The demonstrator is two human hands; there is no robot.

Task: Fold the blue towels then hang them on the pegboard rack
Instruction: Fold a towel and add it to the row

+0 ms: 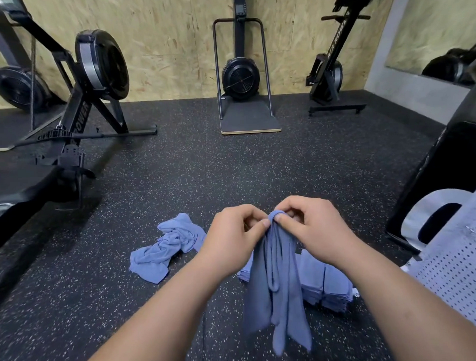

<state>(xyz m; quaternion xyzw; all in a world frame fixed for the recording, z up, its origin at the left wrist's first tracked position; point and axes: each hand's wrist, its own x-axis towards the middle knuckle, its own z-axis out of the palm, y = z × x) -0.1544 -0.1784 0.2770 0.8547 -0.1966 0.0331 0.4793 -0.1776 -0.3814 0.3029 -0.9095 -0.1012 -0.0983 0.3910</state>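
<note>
Above speckled floor (177,182), left hand (233,234), right hand (311,229) both pinching hanging blue towel (275,287)

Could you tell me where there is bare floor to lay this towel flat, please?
Bare floor lies beyond the held towel, up to the upright machine's platform, and on the near side of the crumpled towel. Crowded at right: the folded stack.

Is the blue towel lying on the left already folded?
Not folded. The loose towel lies bunched in twisted wrinkles on the floor, unlike the flat stack.
</note>
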